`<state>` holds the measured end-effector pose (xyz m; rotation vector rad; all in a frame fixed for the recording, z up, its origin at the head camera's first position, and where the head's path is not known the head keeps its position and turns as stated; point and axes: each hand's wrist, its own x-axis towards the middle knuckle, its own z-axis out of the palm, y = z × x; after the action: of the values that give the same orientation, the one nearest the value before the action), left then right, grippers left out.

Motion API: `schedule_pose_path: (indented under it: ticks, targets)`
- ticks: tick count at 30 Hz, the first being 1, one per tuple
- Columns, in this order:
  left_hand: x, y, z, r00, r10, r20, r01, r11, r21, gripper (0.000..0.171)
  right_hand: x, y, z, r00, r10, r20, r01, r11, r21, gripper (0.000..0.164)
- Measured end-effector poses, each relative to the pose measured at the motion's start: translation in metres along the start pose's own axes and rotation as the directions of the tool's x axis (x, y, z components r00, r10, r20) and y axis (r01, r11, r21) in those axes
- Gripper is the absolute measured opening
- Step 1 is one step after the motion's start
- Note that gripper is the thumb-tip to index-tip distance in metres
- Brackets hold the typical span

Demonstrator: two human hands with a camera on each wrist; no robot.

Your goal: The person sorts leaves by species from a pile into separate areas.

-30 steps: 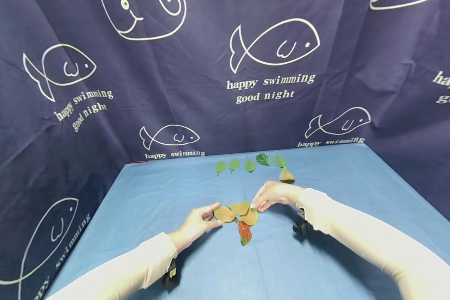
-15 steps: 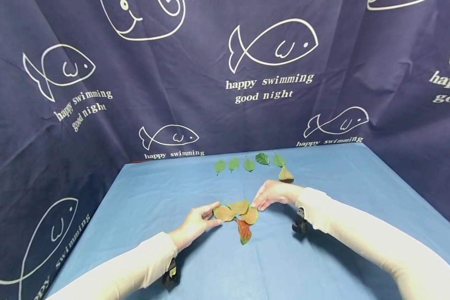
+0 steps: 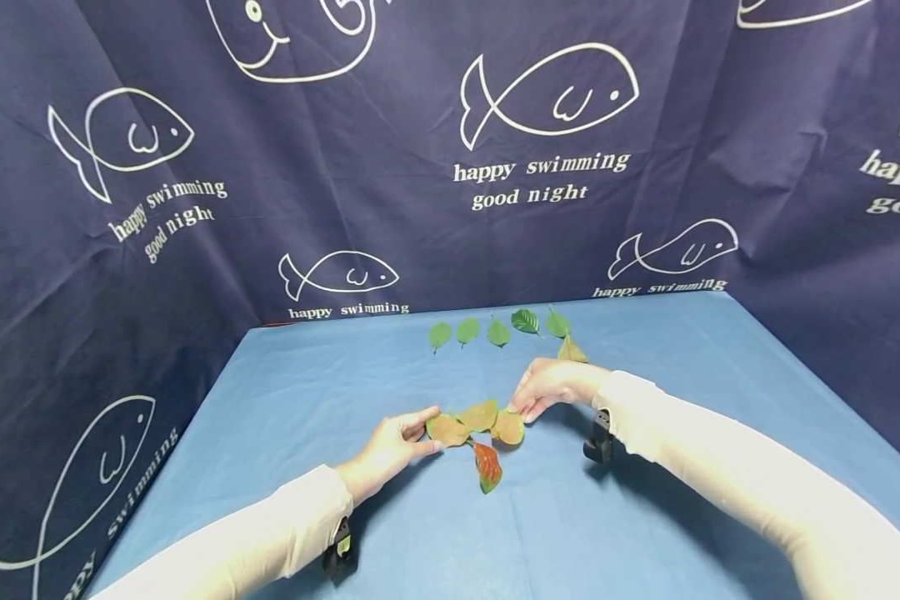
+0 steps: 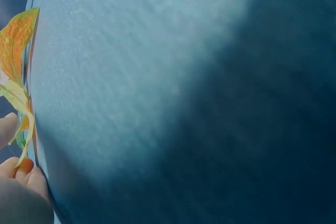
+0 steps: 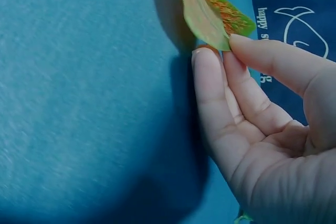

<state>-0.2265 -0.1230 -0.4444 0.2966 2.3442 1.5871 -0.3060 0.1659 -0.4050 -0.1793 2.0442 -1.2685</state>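
Observation:
A cluster of leaves lies mid-table in the head view. My left hand (image 3: 390,446) holds the left yellow-brown leaf (image 3: 447,430), forefinger at its far edge and thumb at its near edge. On the other side my right hand (image 3: 555,385) pinches the rim of the right yellow-brown leaf (image 3: 507,427); the right wrist view shows thumb and fingertips on the green edge of that curled leaf (image 5: 202,17). Between these two sits a middle yellow leaf (image 3: 478,415). A red leaf with a green tip (image 3: 487,468) points toward me just below.
Several green leaves (image 3: 498,332) stand in a row near the back of the blue-covered table (image 3: 330,375). Under their right end a yellow leaf (image 3: 572,350) is partly hidden behind my right hand. A dark blue fish-print curtain (image 3: 420,208) closes off the back and sides.
My right hand has shifted slightly right with its leaf, drawing it away from the middle yellow leaf and the red leaf. The left hand stays in place.

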Motion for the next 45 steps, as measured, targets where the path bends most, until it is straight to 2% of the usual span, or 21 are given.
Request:
schedule_pose_path:
  ticks: [6,13,24,34,41,45]
  targets:
    - [-0.001,-0.002,0.0,1.0,-0.003,0.01,0.003,1.0,0.005,0.059,-0.004,-0.008,-0.005,1.0,-0.012,-0.009,0.011,1.0,-0.019,0.01]
    - [0.0,-0.004,-0.001,1.0,0.005,0.005,-0.005,1.0,0.001,0.059,-0.012,-0.022,-0.014,0.999,-0.038,-0.009,0.038,0.999,-0.027,0.014]
    - [0.001,-0.01,-0.002,1.0,0.001,0.014,-0.001,1.0,0.004,0.06,-0.015,-0.032,-0.036,0.993,-0.076,-0.096,0.076,0.997,-0.001,0.018]
    - [0.002,-0.01,-0.003,1.0,0.003,0.005,-0.003,1.0,0.016,0.06,-0.018,-0.048,-0.063,0.982,-0.116,-0.15,0.103,0.991,-0.087,0.025]
    - [0.005,-0.009,-0.001,1.0,-0.003,0.001,0.003,1.0,0.011,0.06,-0.015,-0.045,-0.08,0.964,-0.126,-0.233,0.106,0.99,-0.097,0.027]
    - [0.004,-0.008,0.0,1.0,-0.007,0.01,0.007,1.0,0.011,0.06,-0.011,-0.038,-0.087,0.962,-0.153,-0.228,0.131,0.985,-0.109,0.023]
